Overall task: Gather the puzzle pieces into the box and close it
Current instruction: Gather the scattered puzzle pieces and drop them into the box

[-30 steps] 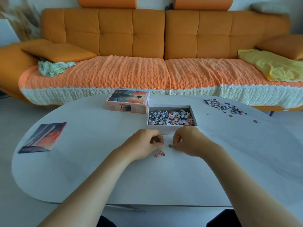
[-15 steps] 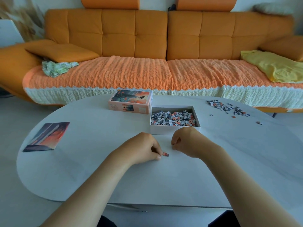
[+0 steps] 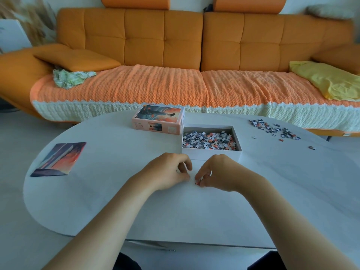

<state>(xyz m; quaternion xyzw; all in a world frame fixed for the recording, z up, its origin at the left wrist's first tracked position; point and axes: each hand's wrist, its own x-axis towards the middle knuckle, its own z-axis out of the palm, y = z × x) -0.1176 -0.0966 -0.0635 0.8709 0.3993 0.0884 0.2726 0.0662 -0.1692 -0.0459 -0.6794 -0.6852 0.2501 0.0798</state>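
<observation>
- The right hand rests on the pale grey oval table, its thumb and fingertips pinched onto a small orange-and-grey puzzle piece that touches the tabletop; the piece is largely hidden by the fingers, so it may be more than one.
- The left hand lies just beside it, fingers curled loosely inward with the tips near the thumb; I cannot tell whether anything is held inside.
- Just beyond both hands sits the open white cardboard box tray, near wall facing the person, long axis running left to right across the table (parallel to the sofa's front edge).
- Inside it lies a heap of grey, white and orange puzzle pieces.
- Touching or just beside the tray's far-left corner is the pink box lid with a sunset picture, printed side up, its long axis also left to right, slightly skewed.
- Well to the right, a scatter of loose puzzle pieces lies on the table, trailing toward the right, with a single stray piece nearer the edge.
- Far left lies a flat orange-and-purple reference print, its long axis tilted away toward the right.
- Behind the table stands an orange sofa with a knitted orange-and-cream cover.
</observation>
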